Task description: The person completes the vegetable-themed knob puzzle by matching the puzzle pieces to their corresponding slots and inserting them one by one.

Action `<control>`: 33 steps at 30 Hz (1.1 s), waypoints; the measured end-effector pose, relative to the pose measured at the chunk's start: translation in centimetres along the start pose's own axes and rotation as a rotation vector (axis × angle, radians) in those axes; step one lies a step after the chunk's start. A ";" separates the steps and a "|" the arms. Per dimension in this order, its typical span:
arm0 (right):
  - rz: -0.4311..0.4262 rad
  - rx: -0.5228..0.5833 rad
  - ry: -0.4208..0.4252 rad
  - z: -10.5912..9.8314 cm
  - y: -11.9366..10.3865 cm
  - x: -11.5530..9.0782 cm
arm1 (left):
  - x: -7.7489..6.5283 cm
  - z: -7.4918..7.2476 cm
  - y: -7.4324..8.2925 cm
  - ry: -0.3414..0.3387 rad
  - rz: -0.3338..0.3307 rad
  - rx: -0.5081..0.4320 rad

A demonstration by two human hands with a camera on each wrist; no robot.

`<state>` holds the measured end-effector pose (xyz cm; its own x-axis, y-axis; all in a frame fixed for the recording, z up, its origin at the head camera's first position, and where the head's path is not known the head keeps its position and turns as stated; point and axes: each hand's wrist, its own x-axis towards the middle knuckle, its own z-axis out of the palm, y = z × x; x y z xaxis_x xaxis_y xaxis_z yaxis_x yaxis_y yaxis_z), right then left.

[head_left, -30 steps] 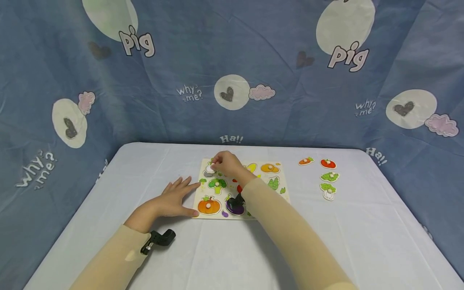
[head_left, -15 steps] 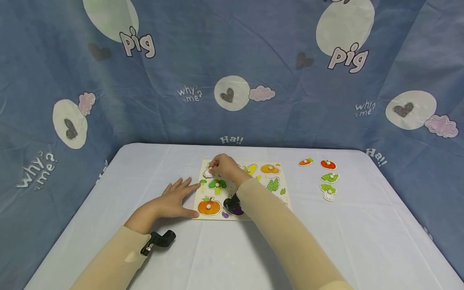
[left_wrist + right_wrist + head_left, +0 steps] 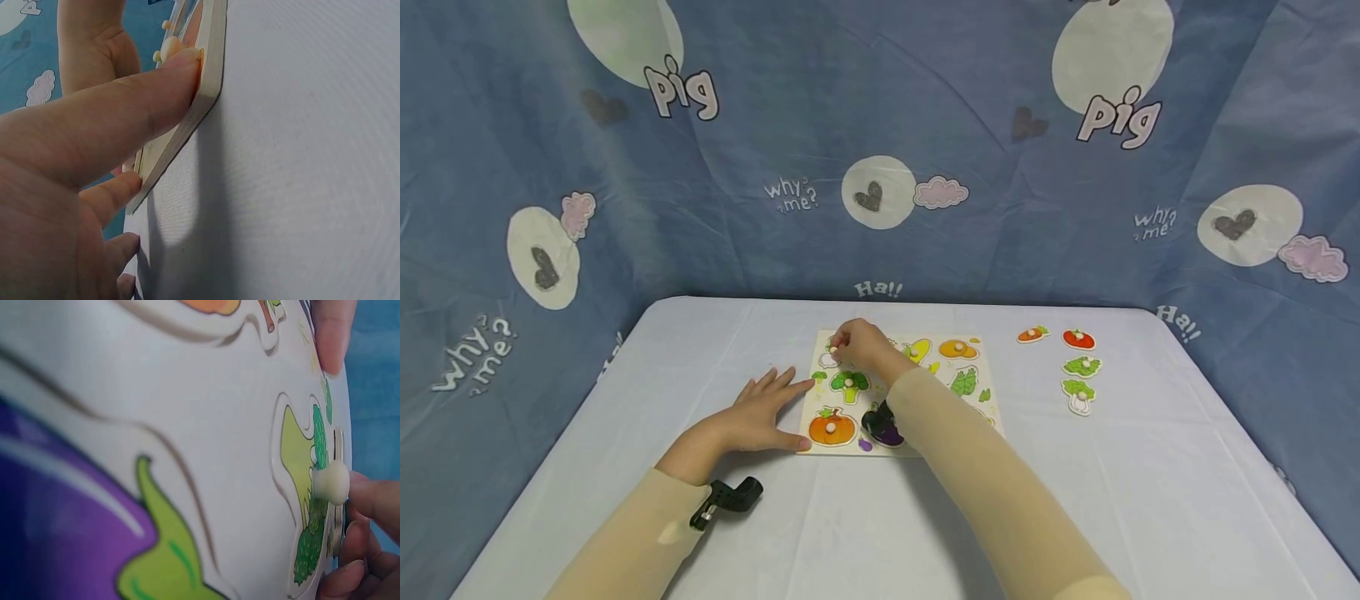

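A wooden vegetable puzzle board (image 3: 805,408) lies flat on the table. My left hand (image 3: 756,417) is spread beside it, thumb (image 3: 169,94) on the near left corner and index fingertip at the left edge. At the far left slot, my right hand (image 3: 867,346) pinches a white vegetable puzzle piece (image 3: 827,361), which sits at its outline, partly covered by the fingers. Nearer on the board are the broccoli piece (image 3: 850,384), its knob (image 3: 332,482) in front of the right fingers in the right wrist view, the pumpkin piece (image 3: 832,428) and the eggplant piece (image 3: 62,494).
To the board's right lie loose pieces: a carrot (image 3: 1033,334), a tomato (image 3: 1078,340), a leafy green one (image 3: 1082,367) and a green-topped white one (image 3: 1079,397). My right sleeve (image 3: 977,475) crosses over the board. A blue patterned cloth (image 3: 880,100) hangs behind the table.
The white piece, held tilted above its grey slot a second ago, has come down into the outline with my right hand. My left hand has stayed in place.
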<state>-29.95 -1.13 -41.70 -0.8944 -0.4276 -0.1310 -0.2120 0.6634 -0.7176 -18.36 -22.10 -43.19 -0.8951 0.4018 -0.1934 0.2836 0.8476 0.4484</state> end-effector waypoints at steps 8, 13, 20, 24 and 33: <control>-0.010 0.014 -0.024 -0.3 -0.1 -0.2 | 0.0 0.1 0.2 0.002 -0.003 0.000; -0.029 -0.008 -0.041 -0.7 0.2 -0.3 | -0.1 0.0 0.2 0.005 -0.010 0.002; -0.035 0.020 -0.053 -2.1 0.2 -0.5 | -0.1 0.0 0.2 0.001 -0.018 0.004; -0.059 -0.001 -0.049 -3.2 -0.1 -1.1 | 0.1 0.0 0.2 0.002 -0.015 0.004; -0.064 -0.026 -0.059 -5.3 -0.6 -3.5 | 0.0 0.0 0.1 0.000 -0.013 0.004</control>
<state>-28.78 3.18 -37.19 -0.8543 -0.5042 -0.1264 -0.2786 0.6494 -0.7076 -18.37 -22.04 -43.13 -0.8985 0.3912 -0.1993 0.2738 0.8542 0.4421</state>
